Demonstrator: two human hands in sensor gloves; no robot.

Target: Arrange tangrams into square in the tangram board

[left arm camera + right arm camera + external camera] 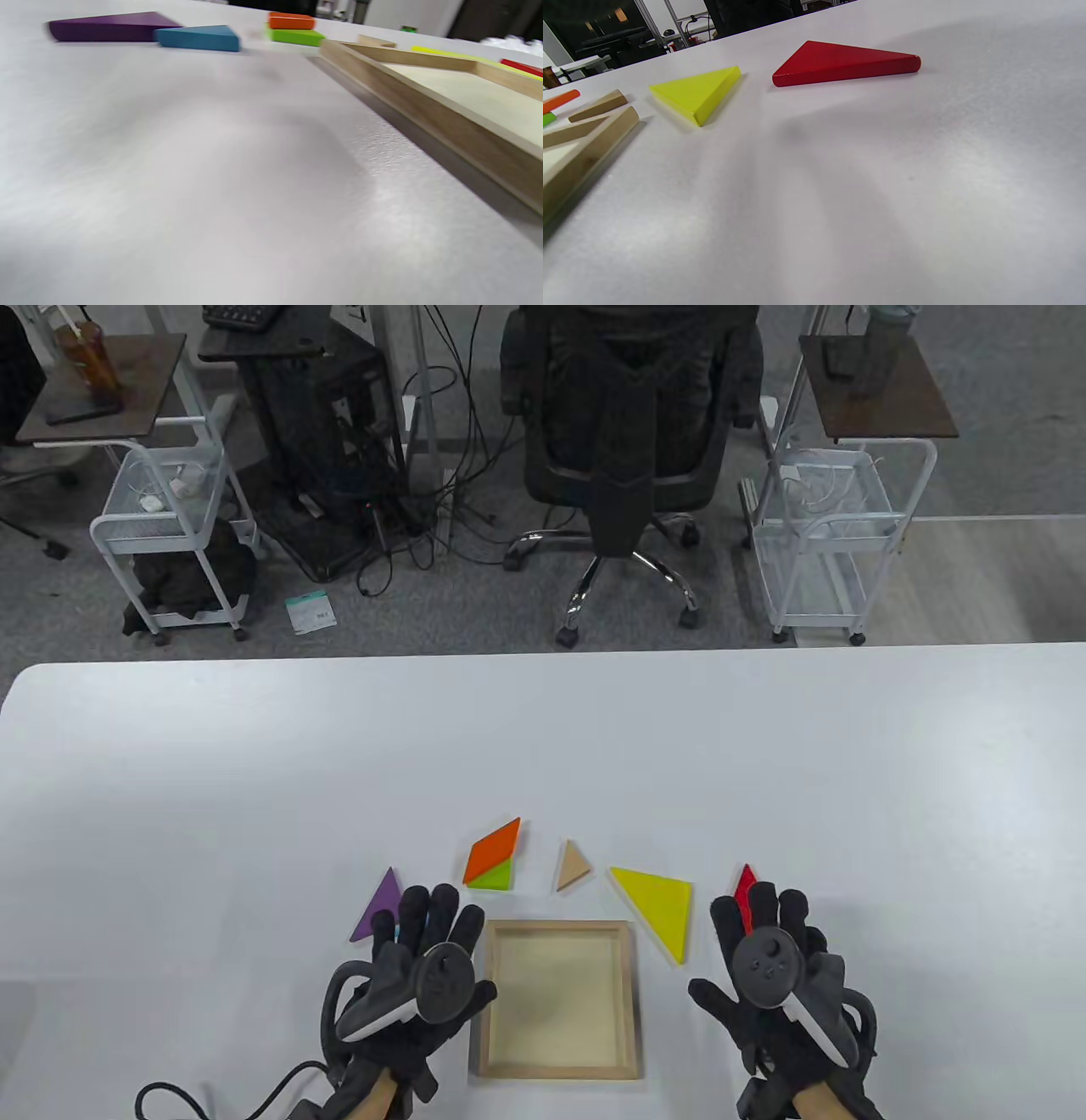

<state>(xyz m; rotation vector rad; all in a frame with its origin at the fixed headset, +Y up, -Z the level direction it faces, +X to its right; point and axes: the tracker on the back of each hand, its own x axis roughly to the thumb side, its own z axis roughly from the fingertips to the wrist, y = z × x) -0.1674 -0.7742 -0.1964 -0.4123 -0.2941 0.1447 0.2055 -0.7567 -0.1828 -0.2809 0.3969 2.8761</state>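
Seven pieces lie loose on the table round the empty tangram board, so nothing is placed yet. Left hand and right hand hover flat, fingers straight, each grip holding nothing. Next (I'd guess) comes the red triangle under the right fingers, or the nearby yellow triangle; nothing blocks the way.

In the table view the left hand covers nearly all of the blue triangle, and the right hand hides most of the red triangle. The tangram board runs off the left wrist view's right edge, where the purple triangle is blurred.
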